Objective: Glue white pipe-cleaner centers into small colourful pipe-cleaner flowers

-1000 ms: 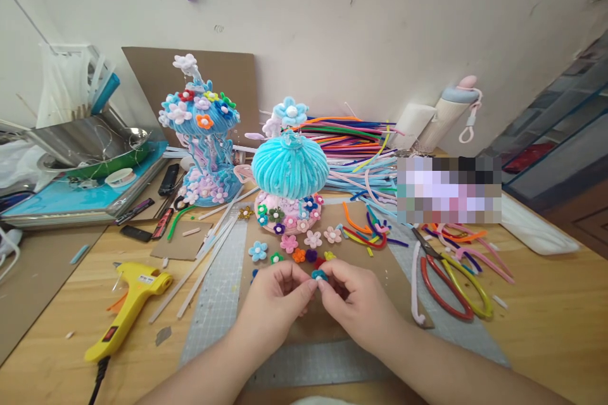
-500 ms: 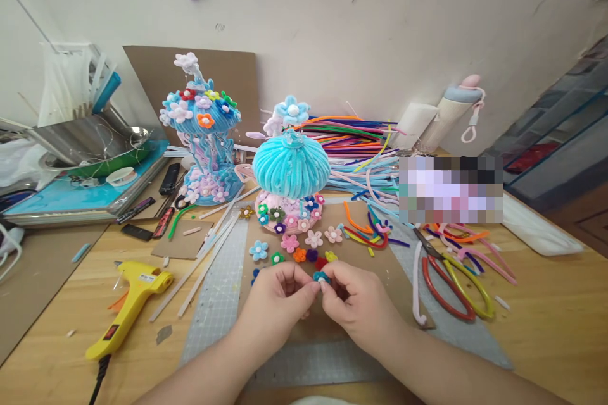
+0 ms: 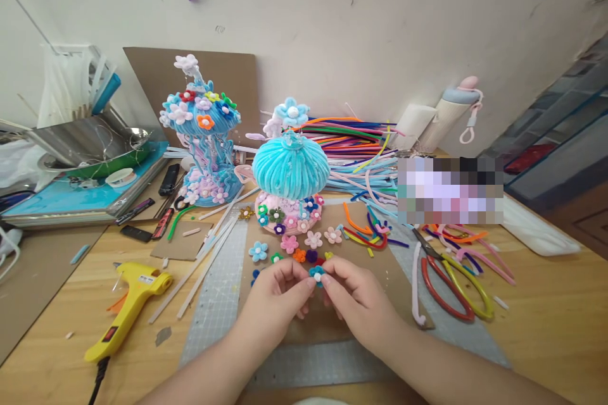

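Between my fingertips is a small teal pipe-cleaner flower (image 3: 316,275) with a white centre, its face tilted up. My left hand (image 3: 281,294) pinches its left side and my right hand (image 3: 356,294) its right side. Just beyond lie loose pipe-cleaner flowers, among them a light blue one (image 3: 258,251), a pink one (image 3: 289,243) and an orange one (image 3: 299,255); some are partly hidden by my hands. Behind them stands a turquoise domed pipe-cleaner model (image 3: 291,164) on a pink base dotted with flowers.
A yellow glue gun (image 3: 128,304) lies at left near white glue sticks (image 3: 209,266). Scissors (image 3: 451,285) rest at right by pipe-cleaner offcuts. A decorated blue pipe-cleaner model (image 3: 204,133) stands back left. Cardboard (image 3: 389,291) covers part of the grey cutting mat (image 3: 213,323).
The teal flower has turned so its white centre and petals show more, and has shifted slightly left. My fingers have adjusted their pinch around it.
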The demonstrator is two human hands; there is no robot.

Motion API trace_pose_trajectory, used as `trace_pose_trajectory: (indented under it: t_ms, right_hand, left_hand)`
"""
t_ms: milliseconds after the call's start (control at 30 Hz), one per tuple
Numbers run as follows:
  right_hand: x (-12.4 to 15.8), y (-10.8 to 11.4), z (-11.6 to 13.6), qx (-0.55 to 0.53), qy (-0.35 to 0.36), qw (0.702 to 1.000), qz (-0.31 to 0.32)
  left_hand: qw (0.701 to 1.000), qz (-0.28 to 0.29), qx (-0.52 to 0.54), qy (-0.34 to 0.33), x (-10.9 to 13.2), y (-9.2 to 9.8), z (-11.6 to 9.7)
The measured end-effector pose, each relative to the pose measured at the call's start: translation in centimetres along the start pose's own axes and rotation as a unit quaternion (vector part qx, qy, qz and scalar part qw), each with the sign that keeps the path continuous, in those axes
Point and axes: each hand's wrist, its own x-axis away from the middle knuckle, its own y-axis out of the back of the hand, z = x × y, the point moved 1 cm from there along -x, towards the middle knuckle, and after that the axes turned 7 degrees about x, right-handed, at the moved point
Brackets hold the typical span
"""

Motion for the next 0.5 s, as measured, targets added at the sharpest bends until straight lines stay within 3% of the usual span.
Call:
trace_pose_trajectory:
  t_ms: [333,500]
  right_hand:
    - [-0.04,0.15,-0.12,0.022,-0.002,1.0,0.001]
    - [-0.05,0.2,-0.09,0.001,0.016,1.0,0.015]
  left_hand:
    - [0.993,0.008,-0.107,-0.049,0.0,0.06,0.49]
    - [0.996,0.01,-0.076,-0.048,-0.19,0.33,0.6]
